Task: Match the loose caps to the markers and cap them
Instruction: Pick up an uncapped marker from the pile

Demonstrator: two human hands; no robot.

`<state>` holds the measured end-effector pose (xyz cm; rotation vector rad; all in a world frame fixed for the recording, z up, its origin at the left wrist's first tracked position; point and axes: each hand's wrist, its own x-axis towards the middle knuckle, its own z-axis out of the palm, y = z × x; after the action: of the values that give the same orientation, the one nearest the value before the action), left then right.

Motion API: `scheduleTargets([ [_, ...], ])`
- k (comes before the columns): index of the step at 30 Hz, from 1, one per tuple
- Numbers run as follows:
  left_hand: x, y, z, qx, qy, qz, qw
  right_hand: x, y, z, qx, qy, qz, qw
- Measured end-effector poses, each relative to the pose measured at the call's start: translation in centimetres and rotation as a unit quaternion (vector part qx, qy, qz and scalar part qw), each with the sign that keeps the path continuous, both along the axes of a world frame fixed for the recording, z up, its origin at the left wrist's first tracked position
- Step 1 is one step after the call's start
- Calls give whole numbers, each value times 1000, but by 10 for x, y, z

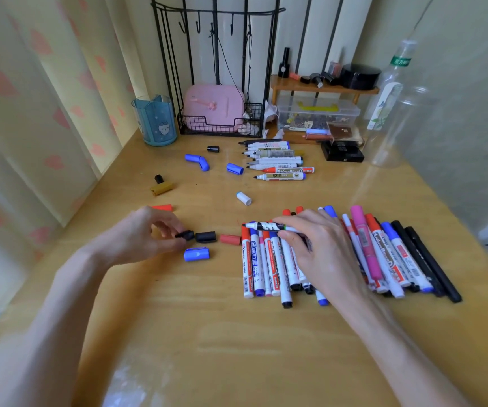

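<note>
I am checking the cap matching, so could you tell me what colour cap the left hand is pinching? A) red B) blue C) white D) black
D: the left hand pinches a black cap in its fingertips, while the right hand holds an uncapped marker with its tip pointing toward that cap.

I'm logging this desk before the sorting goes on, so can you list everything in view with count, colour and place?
uncapped markers: about eight, mostly white barrels, a row at the desk's middle back
capped markers: a large pile, red, blue, black and pink caps, near right
loose caps: blue four, red two, black three on the desk, gold one, white one, scattered left and centre
pen cup: one, blue, back left
wire rack: one, black, holding a pink case
clear box: one, under a small wooden shelf
bottle: one, clear, back right
left hand: fingers pinching a black cap
right hand: holding an uncapped black-and-white marker
</note>
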<state>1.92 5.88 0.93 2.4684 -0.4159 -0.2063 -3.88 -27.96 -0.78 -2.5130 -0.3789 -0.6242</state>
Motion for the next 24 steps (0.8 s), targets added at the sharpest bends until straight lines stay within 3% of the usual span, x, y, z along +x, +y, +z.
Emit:
scheduleTargets([
  [3, -6, -17, 9, -92, -55, -24, 994, -1, 0, 3, 24, -12, 5, 1000],
  [7, -15, -45, 8, -168, -33, -50, 984, -3, 1, 7, 50, -26, 21, 998],
  [24, -19, -66, 2, -219, -48, -66, 972, -2, 2, 4, 28, -42, 51, 997],
])
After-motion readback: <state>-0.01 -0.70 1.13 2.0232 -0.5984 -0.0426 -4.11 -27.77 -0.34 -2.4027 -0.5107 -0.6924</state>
